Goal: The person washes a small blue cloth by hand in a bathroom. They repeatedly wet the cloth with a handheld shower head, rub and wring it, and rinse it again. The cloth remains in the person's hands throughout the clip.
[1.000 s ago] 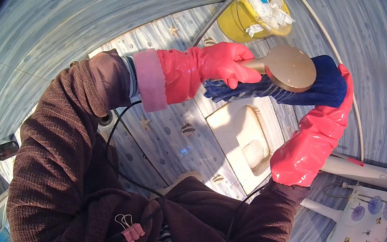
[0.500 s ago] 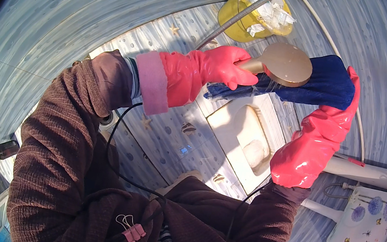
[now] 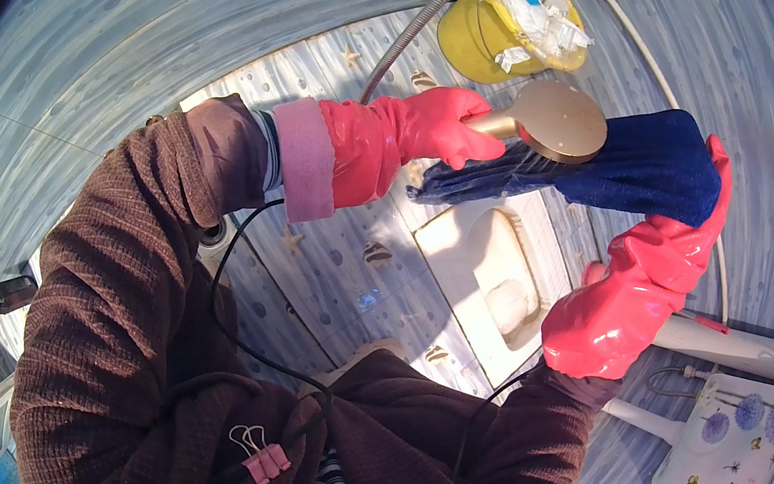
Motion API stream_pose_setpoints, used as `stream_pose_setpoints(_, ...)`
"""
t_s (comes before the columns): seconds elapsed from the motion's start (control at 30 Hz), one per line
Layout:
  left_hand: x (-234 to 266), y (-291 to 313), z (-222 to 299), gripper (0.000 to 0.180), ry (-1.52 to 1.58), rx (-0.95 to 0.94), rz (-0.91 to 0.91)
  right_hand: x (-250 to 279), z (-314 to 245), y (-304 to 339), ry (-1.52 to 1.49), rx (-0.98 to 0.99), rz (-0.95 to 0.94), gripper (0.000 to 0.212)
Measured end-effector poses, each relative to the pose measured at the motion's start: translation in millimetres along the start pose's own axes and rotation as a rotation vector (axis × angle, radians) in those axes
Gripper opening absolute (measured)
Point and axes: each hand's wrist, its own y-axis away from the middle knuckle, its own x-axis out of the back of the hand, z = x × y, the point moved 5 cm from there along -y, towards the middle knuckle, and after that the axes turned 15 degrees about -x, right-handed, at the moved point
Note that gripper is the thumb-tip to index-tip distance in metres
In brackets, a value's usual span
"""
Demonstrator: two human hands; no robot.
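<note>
My left hand [image 3: 450, 128], in a long pink-red rubber glove, is closed round the handle of a gold-coloured shower head [image 3: 562, 123]. Fine streaks of water fall from its underside. A dark blue cloth [image 3: 657, 168] spreads out beneath and to the right of the shower head, its left end hanging in wet folds. My right hand [image 3: 675, 242], gloved alike, holds up the cloth's right end from behind. Most of those fingers are hidden by the cloth; one glove tip shows along its right edge.
Below the cloth is a white squat toilet [image 3: 436, 240] set in the floor. A yellow bucket [image 3: 462, 36] full of waste paper stands at the far wall, beside the metal shower hose [image 3: 409, 38]. At right are a white pipe [image 3: 754, 351] and a flower-patterned cistern [image 3: 709, 476].
The shower head and my left hand have shifted slightly left, and the hose has swung left with them. My right hand and the cloth have moved a little to the right.
</note>
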Motion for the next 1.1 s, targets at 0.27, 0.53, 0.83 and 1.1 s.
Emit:
stream_pose_setpoints(0.27,2,-3,-3,0.040,-0.038,-0.015,-0.019,-6,-3,8,0.132,0.075,0.068,0.040)
stream_pose_setpoints(0.53,10,-2,-11,0.041,-0.108,0.006,0.021,-16,-7,34,0.083,0.084,-0.302,0.044)
stream_pose_setpoints(0.83,14,-4,-14,0.041,-0.146,-0.008,0.033,-3,-8,10,0.087,0.098,0.038,0.045)
stream_pose_setpoints(1.1,17,-3,-14,0.036,-0.156,-0.002,0.009,3,-16,12,0.079,0.069,0.028,0.044)
